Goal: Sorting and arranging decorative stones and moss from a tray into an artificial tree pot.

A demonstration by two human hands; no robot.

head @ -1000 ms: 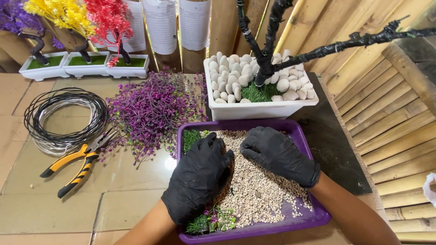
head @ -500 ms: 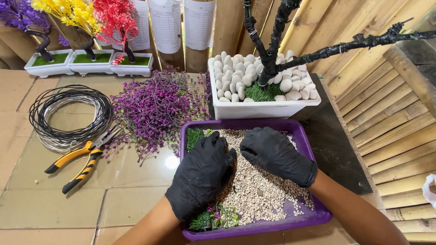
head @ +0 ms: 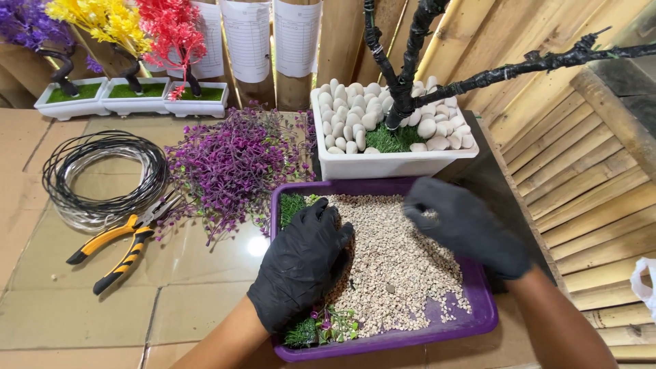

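so the white planter [head: 393, 164] already has its black trunk, moss and white stones in, while both gloved hands sit in the purple tray [head: 471, 321] of gravel just in front, left hand [head: 301, 270] spread flat, right hand [head: 465, 225] blurry, loosely curled, can't tell if it's got any

left hand [head: 301, 270]: covered by a black disposable glove, thin rubbery material, matte with faint sheen on the knuckles
left glove fit: snug, small wrinkles over the back and at the finger joints, cuff ends at the wrist with a plain edge
left fingers [head: 328, 217]: fully gloved, black all over, no print or markings
right hand [head: 468, 225]: same kind of black disposable glove, slightly blurred in the head view
right glove fit: tight, cuff stops at the wrist, a few creases near it
right fingers [head: 418, 197]: gloved, black, detail too blurred to tell
forearms: bare, no sleeves, no watch or bands visible
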